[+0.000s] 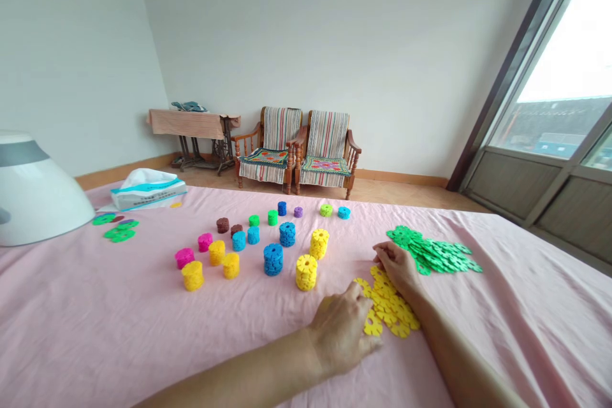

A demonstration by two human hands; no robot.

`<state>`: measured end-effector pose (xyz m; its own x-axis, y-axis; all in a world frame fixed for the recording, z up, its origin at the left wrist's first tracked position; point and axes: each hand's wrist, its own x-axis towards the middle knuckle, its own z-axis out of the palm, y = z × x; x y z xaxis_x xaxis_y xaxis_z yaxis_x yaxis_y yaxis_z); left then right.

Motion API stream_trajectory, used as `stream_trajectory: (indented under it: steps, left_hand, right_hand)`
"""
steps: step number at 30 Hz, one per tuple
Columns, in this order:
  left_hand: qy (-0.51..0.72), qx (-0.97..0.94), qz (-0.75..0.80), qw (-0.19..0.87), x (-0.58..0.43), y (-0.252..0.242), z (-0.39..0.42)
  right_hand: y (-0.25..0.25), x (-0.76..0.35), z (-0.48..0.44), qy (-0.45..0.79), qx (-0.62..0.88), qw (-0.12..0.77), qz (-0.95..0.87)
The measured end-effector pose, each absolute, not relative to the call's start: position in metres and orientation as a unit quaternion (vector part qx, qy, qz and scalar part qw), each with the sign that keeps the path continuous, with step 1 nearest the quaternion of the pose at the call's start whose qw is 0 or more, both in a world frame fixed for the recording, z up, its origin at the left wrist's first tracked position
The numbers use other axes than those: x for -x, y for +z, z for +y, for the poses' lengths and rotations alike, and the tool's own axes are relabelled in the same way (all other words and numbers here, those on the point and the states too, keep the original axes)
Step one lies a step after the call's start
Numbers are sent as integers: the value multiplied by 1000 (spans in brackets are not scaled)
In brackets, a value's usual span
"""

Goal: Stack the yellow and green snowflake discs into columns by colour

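So, at your far left a rounded white object (43, 194) stands on the pink cloth (95, 325). Just right of it, loose discs (119, 231), mostly green, lie flat. Behind them sits a tissue pack (153, 194), its long side running left to right; the printed line on its front is too small to read. A lone orange disc (176, 205) lies flat beside it.

Next come the short stacks, all upright with their flat faces up: magenta stacks (184, 259), orange-yellow stacks (193, 276), brown stacks (222, 225), light blue stacks (239, 241), green stacks (272, 218) and deeper blue stacks (273, 260). The two yellow stacks (306, 273) are taller than wide, so their long axes point straight up.

Your left hand (347, 331) curls at the left edge of the yellow pile (389, 307); you can't tell whether its fingers grip a disc. That pile lies flat between your hands, stretching from its far left end toward you and rightward. Your right hand (398, 262) reaches over its far end, fingers drawn close together; any hold there can't be made out. Rightmost, the green pile (437, 253) has its long axis slanting toward you and right, discs overlapping flat.
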<state>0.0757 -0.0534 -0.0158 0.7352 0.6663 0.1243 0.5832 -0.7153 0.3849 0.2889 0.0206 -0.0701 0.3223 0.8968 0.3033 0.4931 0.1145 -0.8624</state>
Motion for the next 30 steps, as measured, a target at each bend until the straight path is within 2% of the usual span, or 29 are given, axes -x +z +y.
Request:
stream_trajectory:
  steps: [8,13,19,30]
  left_hand:
    - [135,-913,337,186,-76,-21,-45]
    - [84,-926,301,209,-64,-11,-35]
    - [26,-943,282,172,-59,3,-41]
    - [72,-939,301,150,-49,19,-38]
  right_hand:
    - [-69,-287,20,198,636,503,-550]
    - [-69,-286,19,195,638,502,-551]
    - [-70,-287,20,192,638,500,-554]
    - [-69,-286,19,189,640,493,-558]
